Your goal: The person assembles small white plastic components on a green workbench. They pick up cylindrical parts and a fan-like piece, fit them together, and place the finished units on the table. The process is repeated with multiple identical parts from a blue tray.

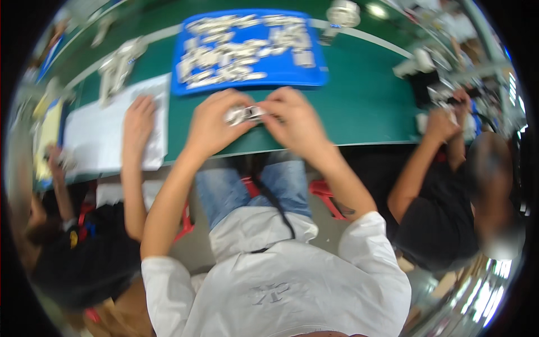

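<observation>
Between my two hands, just over the near edge of the green table (359, 106), is a small white and silvery part (238, 115) with a dark spot; blur hides its exact kind. My left hand (216, 121) has its fingers and thumb closed round the left side of this part. From the right, my right hand (295, 121) pinches its other end. Straight beyond my hands lies a blue tray (250, 85) holding many small white pieces (224, 53), heaped in loose rows.
White paper sheets (92, 140) lie to the left under a co-worker's forearm (137, 135). At the right, another person's hands (443, 123) hold a small item. White devices (120, 64) stand at the far left, and another white object (342, 14) is at the back. Red stool legs (328, 196) show below.
</observation>
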A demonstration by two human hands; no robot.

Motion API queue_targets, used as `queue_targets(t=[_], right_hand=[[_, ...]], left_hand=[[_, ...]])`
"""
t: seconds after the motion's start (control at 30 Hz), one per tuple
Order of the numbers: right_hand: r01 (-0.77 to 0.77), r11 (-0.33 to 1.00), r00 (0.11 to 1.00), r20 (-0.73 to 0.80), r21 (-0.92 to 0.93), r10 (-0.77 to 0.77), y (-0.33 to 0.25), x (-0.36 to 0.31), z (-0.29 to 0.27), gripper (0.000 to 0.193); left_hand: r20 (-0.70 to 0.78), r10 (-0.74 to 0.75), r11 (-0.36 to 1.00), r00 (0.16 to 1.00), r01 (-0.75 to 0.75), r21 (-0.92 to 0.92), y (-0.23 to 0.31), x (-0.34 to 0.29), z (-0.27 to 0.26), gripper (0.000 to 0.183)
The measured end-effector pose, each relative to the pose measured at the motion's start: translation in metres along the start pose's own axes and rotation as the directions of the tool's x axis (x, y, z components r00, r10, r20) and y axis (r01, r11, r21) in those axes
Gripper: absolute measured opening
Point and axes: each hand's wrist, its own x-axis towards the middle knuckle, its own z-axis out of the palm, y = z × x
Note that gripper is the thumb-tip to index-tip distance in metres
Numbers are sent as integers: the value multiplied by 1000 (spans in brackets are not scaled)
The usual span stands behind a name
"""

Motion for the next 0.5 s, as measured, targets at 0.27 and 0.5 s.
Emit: queue_targets(t=[0.27, 0.5], right_hand=[[25, 968, 1000, 11, -250, -23, -12, -8, 13, 20], [58, 873, 997, 65, -485, -30, -23, -8, 23, 17]], left_hand=[[-1, -137, 990, 991, 137, 22, 7, -4, 2, 33], [1, -14, 1000, 1000, 14, 17, -1, -2, 5, 35]])
